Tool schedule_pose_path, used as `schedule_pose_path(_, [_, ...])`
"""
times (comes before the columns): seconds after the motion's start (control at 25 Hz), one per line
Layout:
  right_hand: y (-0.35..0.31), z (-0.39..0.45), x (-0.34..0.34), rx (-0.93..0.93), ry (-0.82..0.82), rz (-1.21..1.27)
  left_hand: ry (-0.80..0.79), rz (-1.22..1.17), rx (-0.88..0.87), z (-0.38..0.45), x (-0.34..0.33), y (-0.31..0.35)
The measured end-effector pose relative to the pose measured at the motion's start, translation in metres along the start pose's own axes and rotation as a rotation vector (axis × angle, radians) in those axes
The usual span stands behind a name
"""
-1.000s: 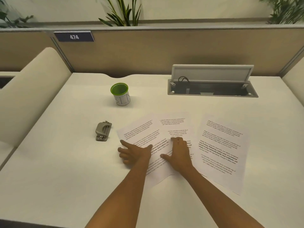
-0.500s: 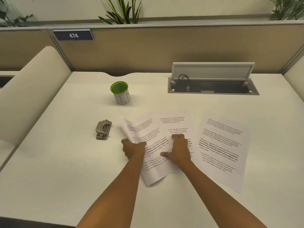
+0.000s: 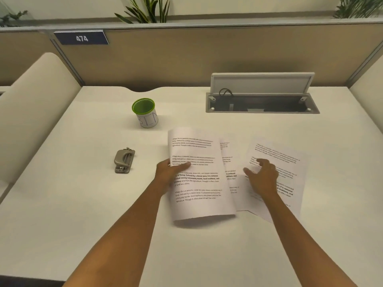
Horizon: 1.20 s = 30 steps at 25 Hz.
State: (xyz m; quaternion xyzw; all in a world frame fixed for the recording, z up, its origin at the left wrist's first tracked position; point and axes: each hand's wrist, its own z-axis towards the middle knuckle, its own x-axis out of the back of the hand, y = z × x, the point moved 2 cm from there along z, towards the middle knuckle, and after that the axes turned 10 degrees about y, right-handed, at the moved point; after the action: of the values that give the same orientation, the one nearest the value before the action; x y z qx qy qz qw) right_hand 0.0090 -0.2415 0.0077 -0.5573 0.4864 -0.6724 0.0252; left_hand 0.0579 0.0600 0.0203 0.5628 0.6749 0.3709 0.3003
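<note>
My left hand (image 3: 169, 171) pinches the left edge of a printed sheet (image 3: 199, 183), thumb on top, and holds it lifted and curled above the white desk (image 3: 83, 214). A second printed sheet (image 3: 229, 162) lies flat under it, mostly covered. A third printed sheet (image 3: 288, 168) lies flat to the right. My right hand (image 3: 262, 176) hovers over the third sheet's left part with fingers loosely spread and holds nothing.
A grey hole punch (image 3: 124, 161) lies left of the papers. A white cup with a green rim (image 3: 145, 112) stands behind them. An open cable hatch (image 3: 262, 100) is set in the desk at the back right. Partition walls (image 3: 186, 59) enclose the desk.
My left hand has lifted the left sheet off the desk and swung it right over the middle sheet. My right hand left the middle sheet and moved right over the third sheet.
</note>
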Motion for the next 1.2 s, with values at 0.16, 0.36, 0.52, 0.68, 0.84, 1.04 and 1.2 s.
schedule_pose_path(0.16, [0.019,0.000,0.010,-0.054,0.014,-0.141,0.064,0.092,0.007,-0.001,-0.024,-0.010])
schedule_pose_path(0.36, [0.030,-0.003,0.012,-0.030,0.038,-0.146,0.388,0.673,-0.156,0.000,-0.049,-0.010])
schedule_pose_path(0.52, [0.031,-0.004,0.014,-0.012,0.054,-0.147,0.453,0.929,-0.139,-0.005,-0.063,-0.008])
schedule_pose_path(0.68, [0.031,-0.006,0.016,0.027,0.039,-0.115,0.436,0.779,-0.190,-0.005,-0.069,-0.009])
schedule_pose_path(0.84, [0.029,-0.008,0.015,0.071,0.021,-0.115,0.452,0.599,-0.144,-0.006,-0.070,-0.009])
schedule_pose_path(1.04, [0.022,-0.013,0.011,0.065,-0.032,-0.011,0.440,0.478,0.020,-0.006,-0.063,-0.012])
schedule_pose_path(1.2, [0.021,-0.011,0.015,0.092,-0.057,0.163,0.319,0.480,0.054,-0.003,-0.057,-0.015])
